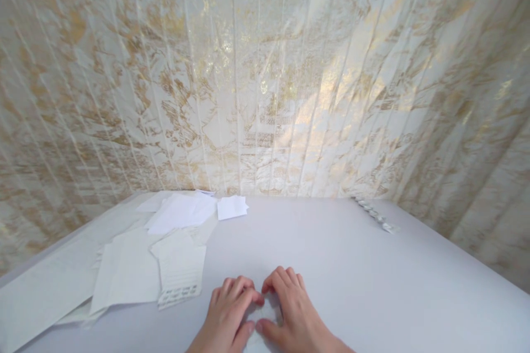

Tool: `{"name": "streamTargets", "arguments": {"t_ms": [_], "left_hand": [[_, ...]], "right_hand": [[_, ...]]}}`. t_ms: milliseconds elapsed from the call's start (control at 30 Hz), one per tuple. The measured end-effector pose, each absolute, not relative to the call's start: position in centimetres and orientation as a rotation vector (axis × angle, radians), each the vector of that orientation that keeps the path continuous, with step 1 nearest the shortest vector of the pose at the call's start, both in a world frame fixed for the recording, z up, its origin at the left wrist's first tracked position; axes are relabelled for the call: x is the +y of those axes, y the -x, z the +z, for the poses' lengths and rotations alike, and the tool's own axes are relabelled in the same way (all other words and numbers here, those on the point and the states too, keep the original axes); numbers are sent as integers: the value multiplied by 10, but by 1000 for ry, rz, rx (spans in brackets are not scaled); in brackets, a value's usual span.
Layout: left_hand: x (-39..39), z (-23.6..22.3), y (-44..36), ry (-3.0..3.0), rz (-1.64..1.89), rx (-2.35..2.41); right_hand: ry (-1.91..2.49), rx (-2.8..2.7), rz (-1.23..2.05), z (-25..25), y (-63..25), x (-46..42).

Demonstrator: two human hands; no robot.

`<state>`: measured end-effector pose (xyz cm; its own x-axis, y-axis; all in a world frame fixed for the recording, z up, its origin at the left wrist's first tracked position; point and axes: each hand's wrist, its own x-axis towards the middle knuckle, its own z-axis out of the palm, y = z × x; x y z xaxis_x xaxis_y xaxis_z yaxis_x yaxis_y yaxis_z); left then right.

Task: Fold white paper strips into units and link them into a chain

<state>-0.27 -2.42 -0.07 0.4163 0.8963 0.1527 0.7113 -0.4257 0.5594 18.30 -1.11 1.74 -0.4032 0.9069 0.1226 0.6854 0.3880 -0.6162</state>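
My left hand (231,310) and my right hand (291,304) rest close together low in the view, near the table's front. Between them lies a small pale piece of paper (271,309), partly hidden by my fingers. My left hand has its fingers curled, with the thumb and index finger at the paper's left side. Opposite it, my right hand is curled the same way, its thumb and index finger at the right side. The thumb tips almost meet over the paper. How the paper is folded cannot be made out.
Left of my hands, loose white sheets (128,270) overlap, with a printed paper (182,267) nearest. Brighter white sheets (182,212) and a small paper stack (232,207) lie farther back. A narrow chain of silvery-grey pieces (375,215) lies far right. A patterned curtain (265,77) hangs behind the table (331,253).
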Motion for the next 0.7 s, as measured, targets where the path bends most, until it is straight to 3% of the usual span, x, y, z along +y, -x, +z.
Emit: {"name": "streamTargets", "arguments": {"t_ms": [367,567,700], "left_hand": [[-6,-40,16,-2464,628,1137],[-18,-7,10,-1982,746,1283],[-22,5,3,-1735,861,1088]], "right_hand": [[1407,-2212,818,26,-215,0],[1206,-2111,1022,18,-218,2],[1103,-2097,994,14,-204,-7]]}}
